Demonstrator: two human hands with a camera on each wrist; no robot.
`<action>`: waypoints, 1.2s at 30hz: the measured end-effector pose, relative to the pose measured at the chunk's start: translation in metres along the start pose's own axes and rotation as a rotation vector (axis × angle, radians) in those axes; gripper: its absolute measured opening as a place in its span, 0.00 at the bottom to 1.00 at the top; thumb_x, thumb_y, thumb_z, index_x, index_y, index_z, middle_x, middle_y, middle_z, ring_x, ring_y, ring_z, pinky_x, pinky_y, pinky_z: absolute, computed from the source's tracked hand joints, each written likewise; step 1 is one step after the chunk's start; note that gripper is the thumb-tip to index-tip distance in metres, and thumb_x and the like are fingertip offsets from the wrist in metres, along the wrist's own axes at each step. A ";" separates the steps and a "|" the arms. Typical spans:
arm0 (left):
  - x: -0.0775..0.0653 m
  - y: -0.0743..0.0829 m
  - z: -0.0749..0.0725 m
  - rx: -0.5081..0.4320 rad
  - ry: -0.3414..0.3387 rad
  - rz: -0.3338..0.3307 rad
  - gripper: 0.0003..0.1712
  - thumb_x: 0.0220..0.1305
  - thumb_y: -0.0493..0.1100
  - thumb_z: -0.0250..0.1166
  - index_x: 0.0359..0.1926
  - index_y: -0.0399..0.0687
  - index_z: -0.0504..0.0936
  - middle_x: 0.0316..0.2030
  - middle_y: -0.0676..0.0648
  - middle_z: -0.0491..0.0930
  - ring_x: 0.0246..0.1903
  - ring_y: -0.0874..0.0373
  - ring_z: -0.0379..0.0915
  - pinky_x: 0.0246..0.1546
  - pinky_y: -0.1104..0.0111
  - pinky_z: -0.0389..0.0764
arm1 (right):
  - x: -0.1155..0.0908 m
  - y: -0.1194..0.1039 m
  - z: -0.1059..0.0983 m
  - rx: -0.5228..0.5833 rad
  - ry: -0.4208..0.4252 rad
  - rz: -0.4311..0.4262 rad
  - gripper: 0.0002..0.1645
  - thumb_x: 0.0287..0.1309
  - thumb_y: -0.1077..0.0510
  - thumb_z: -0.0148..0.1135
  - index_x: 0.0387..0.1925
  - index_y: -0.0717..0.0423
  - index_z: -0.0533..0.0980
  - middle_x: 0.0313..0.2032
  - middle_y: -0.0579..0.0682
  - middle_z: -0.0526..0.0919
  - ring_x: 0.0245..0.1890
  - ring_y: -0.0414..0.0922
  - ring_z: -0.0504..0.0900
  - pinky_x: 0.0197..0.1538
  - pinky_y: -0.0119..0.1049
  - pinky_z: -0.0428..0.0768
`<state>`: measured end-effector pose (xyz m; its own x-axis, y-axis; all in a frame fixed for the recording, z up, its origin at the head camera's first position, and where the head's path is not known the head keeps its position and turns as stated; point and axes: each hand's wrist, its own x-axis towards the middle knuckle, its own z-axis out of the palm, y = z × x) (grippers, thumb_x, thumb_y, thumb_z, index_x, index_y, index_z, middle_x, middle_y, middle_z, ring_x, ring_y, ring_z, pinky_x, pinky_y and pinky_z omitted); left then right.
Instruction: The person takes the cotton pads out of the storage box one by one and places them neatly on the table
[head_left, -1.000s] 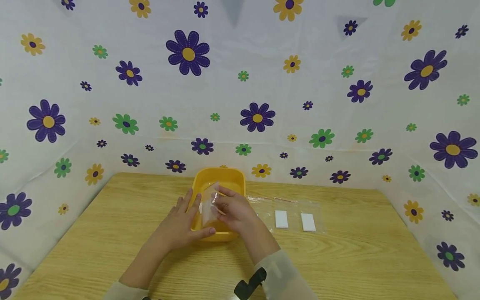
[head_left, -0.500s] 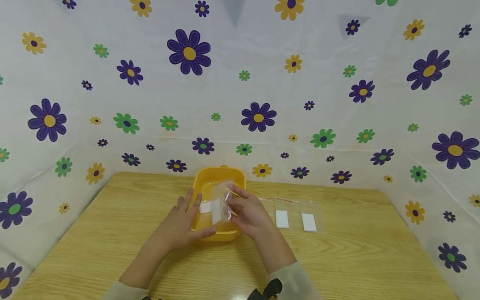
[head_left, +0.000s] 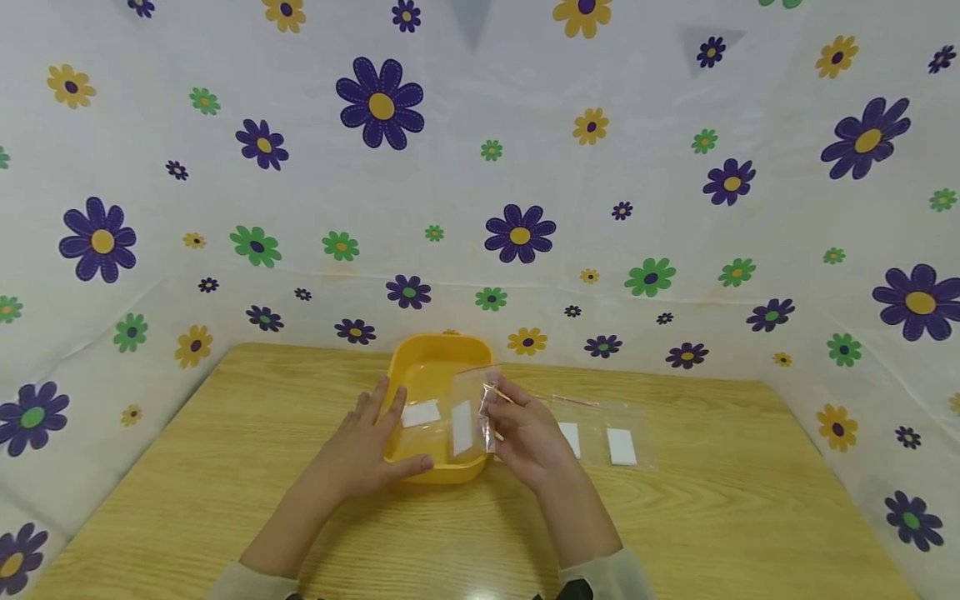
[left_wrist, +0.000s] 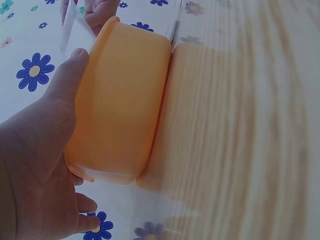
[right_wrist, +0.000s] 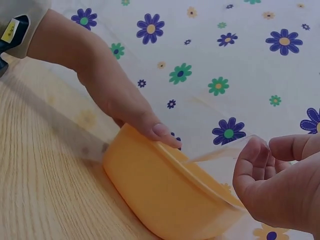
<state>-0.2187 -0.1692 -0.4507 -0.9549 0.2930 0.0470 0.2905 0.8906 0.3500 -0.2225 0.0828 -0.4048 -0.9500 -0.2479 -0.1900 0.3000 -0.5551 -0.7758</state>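
My left hand [head_left: 360,454] lies spread at the near-left corner of a yellow plastic basin [head_left: 442,476], fingers straight over the left rim and thumb on the front rim. Between thumb and fingers, my right hand [head_left: 536,437] pinches the right edge of a clear zip bag [head_left: 472,383] that has a red line along its top. A flat white rectangular piece [head_left: 462,427] shows in that bag, held over the basin's right part. Inside the basin lies another white piece [head_left: 422,413]. In the right wrist view the bag [right_wrist: 220,151] slants from the fingertips toward the basin's rim.
Right of the basin, more clear zip bags lie on the wooden table [head_left: 712,500], with white pieces [head_left: 621,447] in them. My right hand partly covers the nearer one. A flower-patterned cloth [head_left: 465,192] stands behind the table and along both sides.
My right hand has moved right with the zip bag, from the basin's middle to its right side. The white piece in the basin has come into full view. My left hand stays put.
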 end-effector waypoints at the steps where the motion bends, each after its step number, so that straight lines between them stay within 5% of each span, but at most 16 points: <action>1: 0.001 0.000 0.001 0.002 -0.004 0.002 0.65 0.55 0.82 0.55 0.80 0.49 0.44 0.79 0.39 0.32 0.75 0.29 0.35 0.69 0.35 0.55 | -0.001 -0.001 -0.002 0.000 -0.002 -0.007 0.28 0.66 0.72 0.53 0.66 0.58 0.69 0.36 0.43 0.79 0.35 0.38 0.77 0.37 0.27 0.79; 26: 0.001 0.000 0.002 -0.004 -0.001 -0.001 0.65 0.54 0.83 0.55 0.80 0.50 0.45 0.80 0.40 0.31 0.75 0.29 0.35 0.68 0.34 0.54 | -0.010 -0.032 -0.040 0.026 0.102 -0.052 0.29 0.68 0.71 0.50 0.69 0.54 0.67 0.39 0.42 0.80 0.39 0.38 0.77 0.40 0.26 0.78; 36: 0.001 0.003 0.000 -0.005 -0.024 -0.021 0.65 0.54 0.83 0.55 0.80 0.51 0.45 0.80 0.40 0.31 0.75 0.29 0.35 0.68 0.33 0.54 | -0.013 -0.048 -0.055 0.109 0.114 -0.060 0.22 0.68 0.71 0.53 0.59 0.49 0.73 0.36 0.41 0.80 0.39 0.37 0.77 0.40 0.26 0.79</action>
<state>-0.2189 -0.1665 -0.4496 -0.9590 0.2828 0.0173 0.2703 0.8947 0.3556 -0.2294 0.1562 -0.3985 -0.9684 -0.1234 -0.2168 0.2439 -0.6506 -0.7192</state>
